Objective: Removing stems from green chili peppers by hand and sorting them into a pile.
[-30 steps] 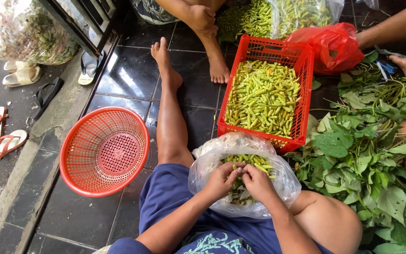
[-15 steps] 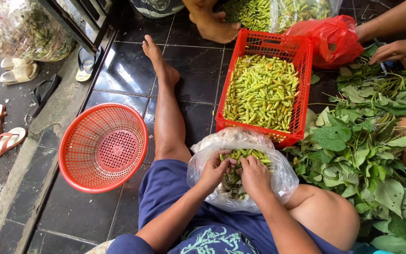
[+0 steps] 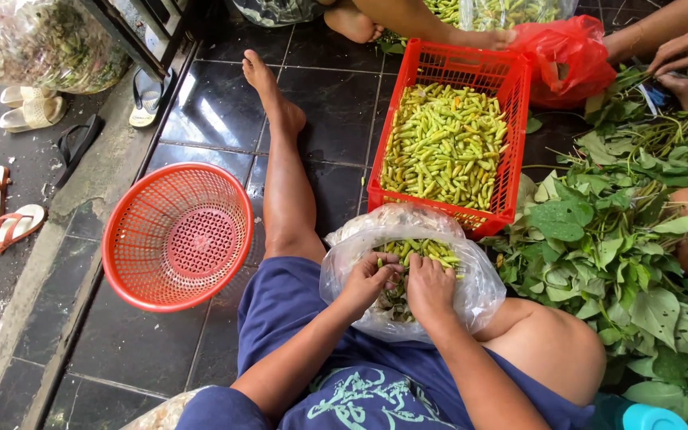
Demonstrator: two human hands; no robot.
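A clear plastic bag (image 3: pixel 471 299) of green chilies (image 3: pixel 424 251) rests on my lap. Both hands are inside its mouth. My left hand (image 3: pixel 369 280) has its fingers curled around chilies near the bag's left side. My right hand (image 3: pixel 430 288) lies beside it, knuckles up, fingers buried among the chilies. What the right fingers pinch is hidden. Just beyond the bag stands a red rectangular crate (image 3: pixel 511 159) heaped with green and yellow chilies (image 3: pixel 443 147).
A round red basket (image 3: pixel 177 235) sits on the dark tiles left of my outstretched leg. A pile of green leaves (image 3: pixel 623 247) covers the floor at right. Other people's hands (image 3: pixel 682 52) and a foot (image 3: pixel 352 20) work at the top. Sandals (image 3: pixel 5 223) lie at far left.
The view has shifted slightly. Both hands stay in the bag, working through the chilies; the left fingers have curled tighter.
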